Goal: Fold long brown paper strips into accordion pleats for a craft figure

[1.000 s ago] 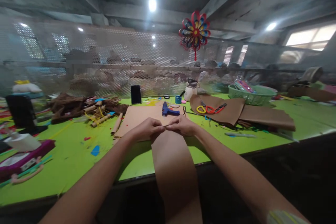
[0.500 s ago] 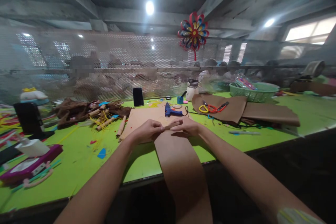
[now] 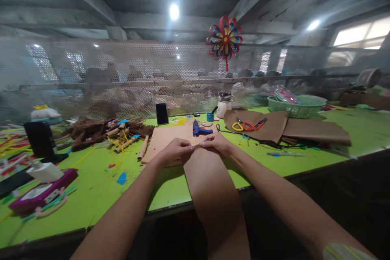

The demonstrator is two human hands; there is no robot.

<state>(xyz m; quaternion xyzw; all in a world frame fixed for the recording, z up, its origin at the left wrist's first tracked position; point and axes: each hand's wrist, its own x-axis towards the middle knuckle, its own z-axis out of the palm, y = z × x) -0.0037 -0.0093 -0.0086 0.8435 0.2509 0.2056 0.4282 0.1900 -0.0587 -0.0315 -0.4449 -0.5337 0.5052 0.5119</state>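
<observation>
Left hand (image 3: 174, 153) and right hand (image 3: 217, 144), each grip pinched together on the far end of a long brown paper strip (image 3: 213, 195), strip draped over the near edge of the lime-green counter (image 3: 91, 195), blue glue gun (image 3: 199, 130) just beyond, bare counter either side

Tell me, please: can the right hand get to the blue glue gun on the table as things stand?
Probably yes. The glue gun lies on the brown board just beyond the right hand, and nothing stands between them. But that hand and the left hand both pinch the paper strip, which it would have to release.
</observation>
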